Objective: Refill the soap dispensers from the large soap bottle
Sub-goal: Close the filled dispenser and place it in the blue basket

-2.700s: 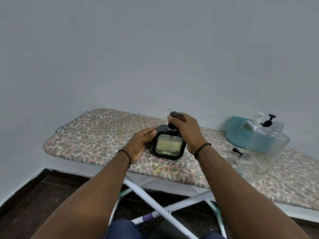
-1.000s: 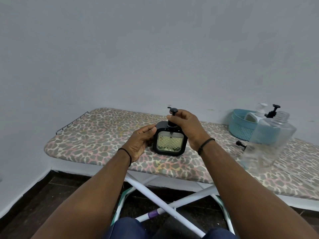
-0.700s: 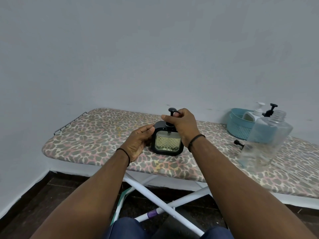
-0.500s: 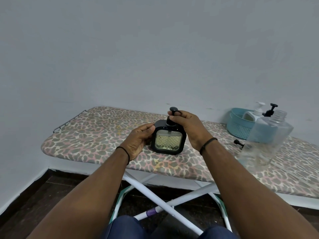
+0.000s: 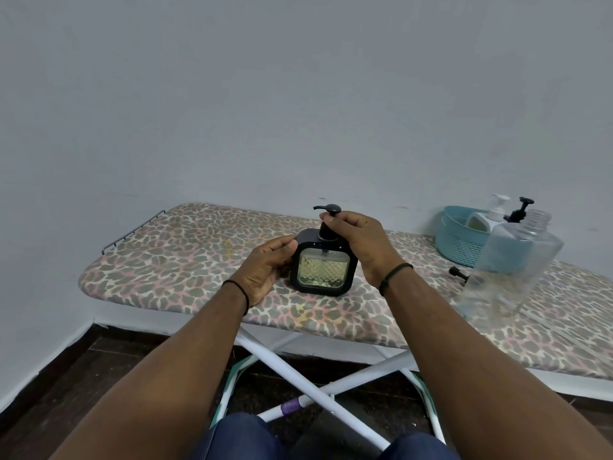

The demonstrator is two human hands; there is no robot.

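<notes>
A square black soap dispenser (image 5: 321,270) with a clear, yellowish patterned window stands upright on the leopard-print ironing board (image 5: 185,260). My left hand (image 5: 267,265) grips its left side. My right hand (image 5: 360,240) pinches the black pump head (image 5: 331,209) and neck at the top; the nozzle points left. To the right stands the large clear soap bottle (image 5: 507,270), uncapped and nearly empty. A small black cap (image 5: 457,273) lies beside it.
A teal basket (image 5: 459,242) at the back right holds a white pump dispenser (image 5: 496,210) and a black pump (image 5: 522,207). A grey wall runs behind the board. The white crossed legs (image 5: 298,370) and dark floor lie below, my knees at the bottom edge.
My right hand has been turning the pump head on the dispenser; the nozzle now points left. My left hand has kept its hold on the dispenser's side. The view shifted slightly.
</notes>
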